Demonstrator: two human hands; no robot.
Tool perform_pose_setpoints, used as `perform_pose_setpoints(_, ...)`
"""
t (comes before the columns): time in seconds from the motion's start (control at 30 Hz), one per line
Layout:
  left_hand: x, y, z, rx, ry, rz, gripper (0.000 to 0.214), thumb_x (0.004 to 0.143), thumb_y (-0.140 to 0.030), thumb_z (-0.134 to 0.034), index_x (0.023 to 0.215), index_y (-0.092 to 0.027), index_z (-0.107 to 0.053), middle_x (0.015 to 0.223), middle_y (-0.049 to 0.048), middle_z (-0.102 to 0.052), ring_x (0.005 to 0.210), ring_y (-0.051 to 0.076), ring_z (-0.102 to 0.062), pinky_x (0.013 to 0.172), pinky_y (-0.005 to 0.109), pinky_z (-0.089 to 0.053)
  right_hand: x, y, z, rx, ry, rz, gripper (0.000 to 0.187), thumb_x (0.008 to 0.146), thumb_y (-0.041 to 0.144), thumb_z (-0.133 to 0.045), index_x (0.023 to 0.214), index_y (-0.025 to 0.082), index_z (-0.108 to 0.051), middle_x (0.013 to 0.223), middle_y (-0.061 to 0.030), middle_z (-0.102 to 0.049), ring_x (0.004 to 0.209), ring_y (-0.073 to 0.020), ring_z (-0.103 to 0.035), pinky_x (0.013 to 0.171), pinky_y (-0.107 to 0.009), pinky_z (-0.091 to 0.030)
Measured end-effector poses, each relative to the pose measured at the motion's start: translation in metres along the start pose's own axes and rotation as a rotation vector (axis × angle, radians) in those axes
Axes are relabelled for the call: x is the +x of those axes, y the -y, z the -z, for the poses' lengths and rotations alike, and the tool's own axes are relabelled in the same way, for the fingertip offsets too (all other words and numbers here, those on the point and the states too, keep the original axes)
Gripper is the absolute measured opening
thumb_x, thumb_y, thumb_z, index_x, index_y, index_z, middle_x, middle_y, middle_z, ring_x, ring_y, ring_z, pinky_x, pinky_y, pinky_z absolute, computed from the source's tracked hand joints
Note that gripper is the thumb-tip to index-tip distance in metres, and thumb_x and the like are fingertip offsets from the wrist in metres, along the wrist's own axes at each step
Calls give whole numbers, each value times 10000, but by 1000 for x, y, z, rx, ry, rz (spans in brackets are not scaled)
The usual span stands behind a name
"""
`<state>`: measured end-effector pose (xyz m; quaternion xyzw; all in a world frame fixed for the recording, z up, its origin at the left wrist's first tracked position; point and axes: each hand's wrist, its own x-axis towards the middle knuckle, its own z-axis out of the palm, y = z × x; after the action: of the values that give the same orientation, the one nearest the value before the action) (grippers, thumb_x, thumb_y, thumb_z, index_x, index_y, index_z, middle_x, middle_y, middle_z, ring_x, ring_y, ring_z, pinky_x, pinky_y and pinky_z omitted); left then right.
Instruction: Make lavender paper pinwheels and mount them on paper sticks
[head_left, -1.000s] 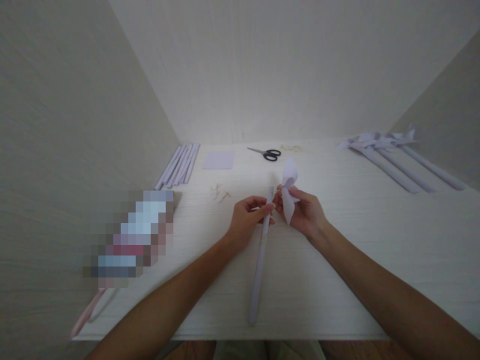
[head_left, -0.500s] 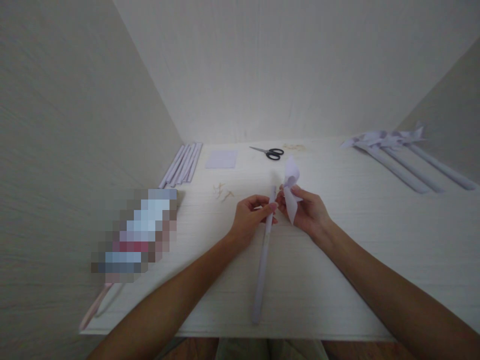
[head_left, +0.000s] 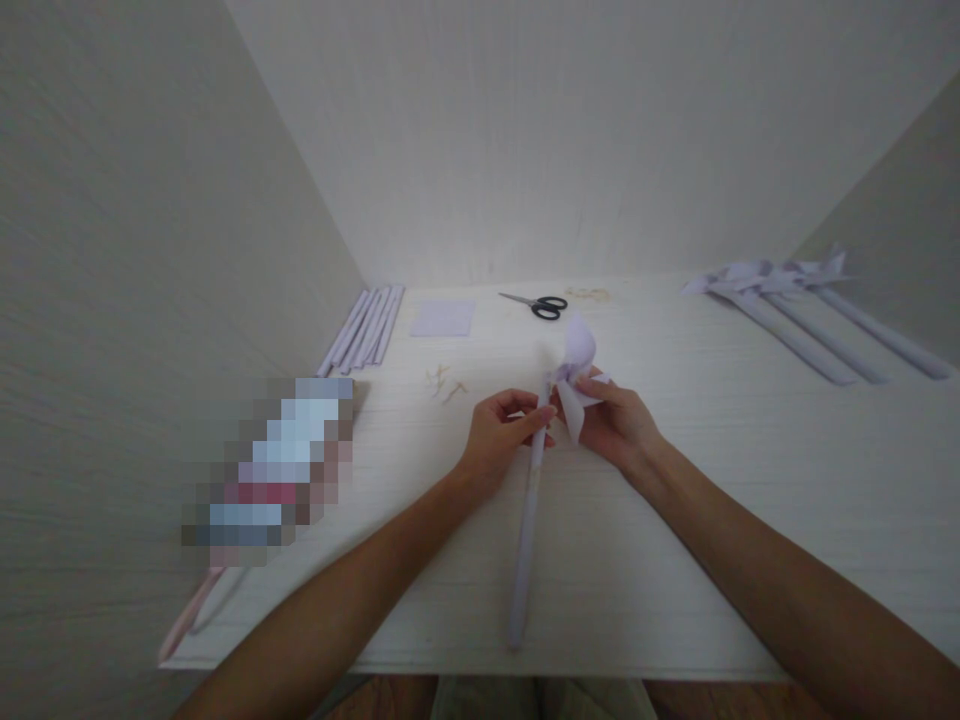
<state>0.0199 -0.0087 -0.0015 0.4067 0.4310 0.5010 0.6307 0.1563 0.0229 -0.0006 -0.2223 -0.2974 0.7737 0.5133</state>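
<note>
Assembly midway
The left hand pinches the stick, the right hand grips the paper head; three finished pinwheels lie far right.

The light is soft and rather dim. The brightest zone is the far middle of the bench, below the back wall. Shadows are weak. The pale pinwheel in the right hand and the stick in the left hand show low contrast. The wide lens bends the edges; one patch at the left is pixelated.
</note>
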Motion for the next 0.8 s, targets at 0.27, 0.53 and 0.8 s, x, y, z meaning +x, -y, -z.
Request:
perform_pose_setpoints(0.27,1,2,1,-5,10,-1,259,554,-308,-701,687,-127,-572,610,-19,-582,444,59,-537,449,184,-456,0,1,-5,-30,-31,-4,202,546,129,-646,737,173,-595,631,29,-618,556,-92,-548,530,-204,-458)
perform_pose_setpoints(0.53,0,1,-1,1,7,1,274,543,-301,-703,654,-122,-528,578,-32,-556,445,60,-535,445,180,-464,-1,0,-7,-71,-54,-27,189,539,126,-652,700,186,-573,588,48,-587,510,-90,-521,464,-206,-435)
perform_pose_setpoints(0.8,0,0,-3,9,21,-5,307,524,-312,-711,669,-123,-519,589,-30,-558,429,62,-535,422,172,-434,-2,-2,-12,-63,-123,-11,194,548,111,-622,720,180,-564,612,36,-600,530,-94,-545,485,-206,-471)
